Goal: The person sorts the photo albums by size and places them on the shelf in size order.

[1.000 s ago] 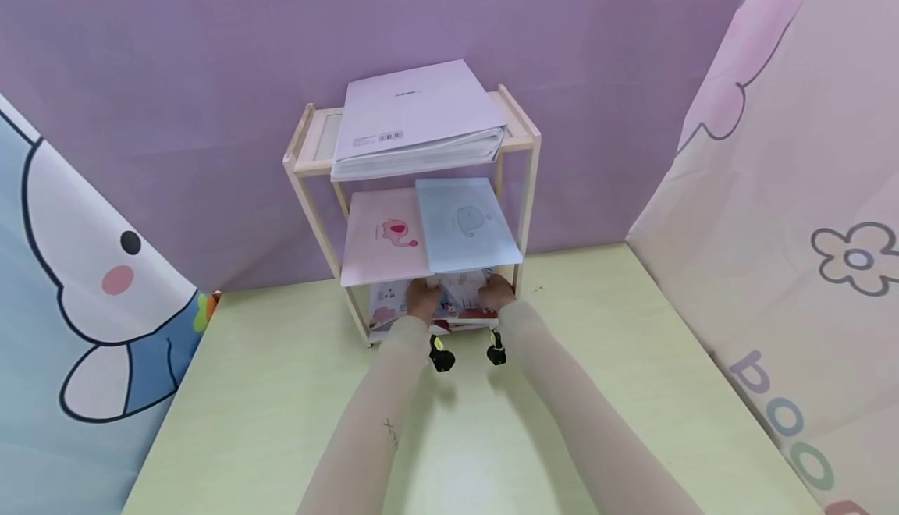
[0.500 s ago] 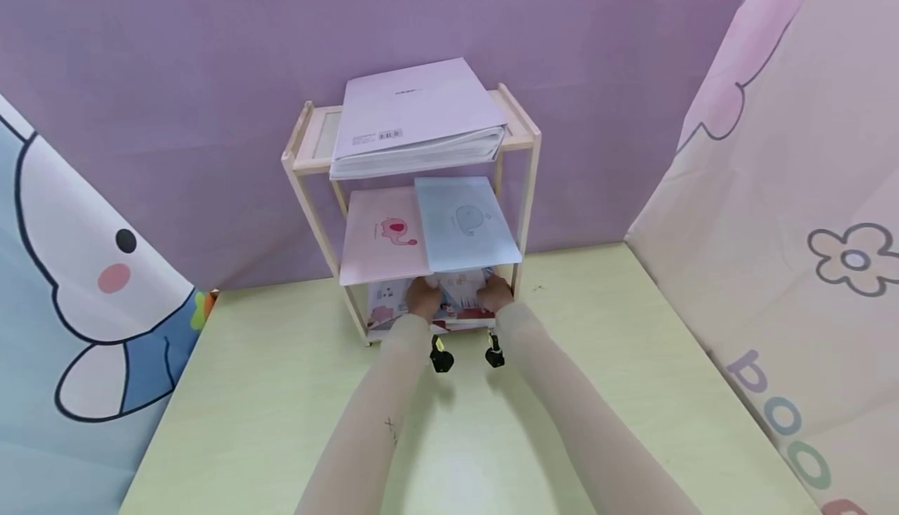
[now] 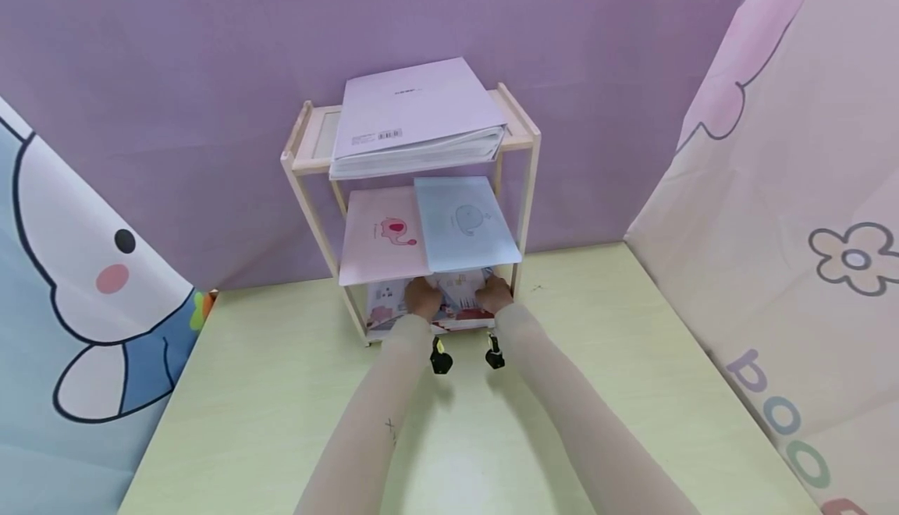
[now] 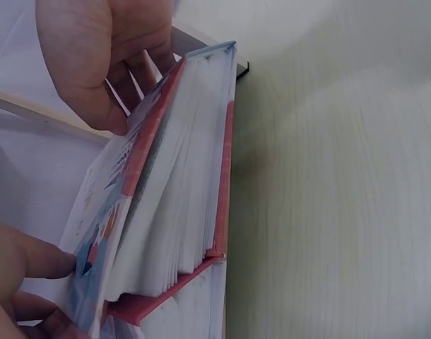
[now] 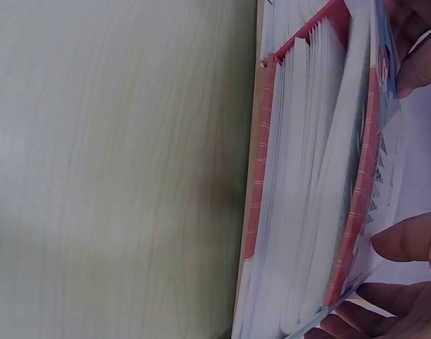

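Both hands reach onto the bottom level of a small white wooden shelf rack (image 3: 530, 187). Between them is a thick hardcover book (image 3: 460, 293) with an illustrated cover and red edging, lying flat with pages facing the front. My left hand (image 3: 423, 298) grips its left side, thumb on the cover. My right hand (image 3: 495, 295) grips the right side, the thumb (image 5: 406, 240) on top and fingers (image 5: 350, 318) curled round the cover's edge. In the wrist views the cover stands slanted, and the pages (image 4: 176, 183) fan apart. Another illustrated book (image 3: 385, 300) lies to the left.
The middle level bears a pink folder (image 3: 382, 238) and a light blue folder (image 3: 467, 226), overhanging the front. Large purple albums (image 3: 421, 113) are stacked on top. The rack stands on a pale green wood-grain table (image 3: 281, 421) against a purple backdrop (image 3: 211, 94); printed curtains (image 3: 787, 265) flank it.
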The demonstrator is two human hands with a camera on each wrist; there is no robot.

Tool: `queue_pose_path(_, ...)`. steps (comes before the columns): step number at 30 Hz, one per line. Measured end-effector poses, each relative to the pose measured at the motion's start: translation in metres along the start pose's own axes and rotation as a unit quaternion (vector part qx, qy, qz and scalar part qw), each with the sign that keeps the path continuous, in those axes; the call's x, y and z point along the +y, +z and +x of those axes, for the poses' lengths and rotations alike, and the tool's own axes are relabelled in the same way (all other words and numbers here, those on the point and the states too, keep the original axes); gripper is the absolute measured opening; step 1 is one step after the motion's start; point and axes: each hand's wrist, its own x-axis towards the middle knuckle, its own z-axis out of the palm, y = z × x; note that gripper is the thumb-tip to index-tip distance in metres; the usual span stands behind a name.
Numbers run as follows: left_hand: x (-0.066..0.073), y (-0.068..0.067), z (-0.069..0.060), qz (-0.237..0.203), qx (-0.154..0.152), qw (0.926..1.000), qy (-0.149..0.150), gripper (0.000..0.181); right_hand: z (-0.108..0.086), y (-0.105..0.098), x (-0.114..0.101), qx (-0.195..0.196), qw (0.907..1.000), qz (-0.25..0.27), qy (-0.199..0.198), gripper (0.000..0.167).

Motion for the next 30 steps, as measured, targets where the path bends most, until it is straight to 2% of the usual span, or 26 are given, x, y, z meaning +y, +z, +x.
queue_pose_path(7,0.000,-0.002,-0.002,0.045,0.009,0.9989,0.001,0.027,0.000,0.002,0.002,0.000,0.9999,-0.015,-0.006,0.031)
queue_pose_path(12,-0.002,-0.003,-0.004,0.080,0.005,0.9968,-0.007,0.032,0.001,0.003,0.003,-0.004,0.9998,-0.022,-0.004,0.030)
queue_pose_path(18,-0.004,-0.006,-0.003,0.071,-0.009,0.9974,0.007,0.039,0.001,0.002,0.004,-0.002,0.9997,-0.023,-0.009,0.029)
queue_pose_path(23,-0.008,-0.012,-0.004,0.052,-0.029,0.9982,0.012,0.040,-0.003,0.003,0.003,0.017,0.9993,-0.014,-0.032,0.035)
queue_pose_path(30,-0.007,-0.020,-0.010,0.089,-0.045,0.9943,0.038,0.037,-0.013,0.005,-0.001,0.021,0.9963,-0.029,-0.078,0.049)
